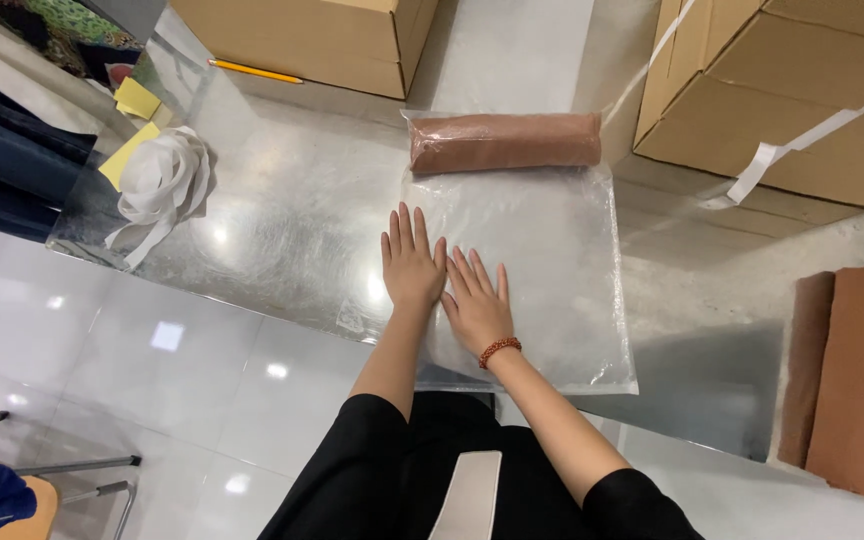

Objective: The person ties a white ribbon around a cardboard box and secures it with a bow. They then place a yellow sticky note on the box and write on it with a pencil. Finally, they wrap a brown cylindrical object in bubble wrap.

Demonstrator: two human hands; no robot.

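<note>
A clear plastic bag (552,250) lies flat on the shiny metal table (292,200). At its far end sits a rolled brown cloth (504,141), inside the bag. My left hand (411,262) and my right hand (475,299) press flat on the bag's near half, side by side, fingers spread and pointing away from me. A red bead bracelet circles my right wrist (499,349). Neither hand holds anything.
Cardboard boxes stand at the back (312,40) and back right (782,90), the right one with white strapping. A bundle of white tape (162,180), yellow notes (134,98) and a pencil (255,72) lie at left. Folded brown cloth (852,370) rests at right.
</note>
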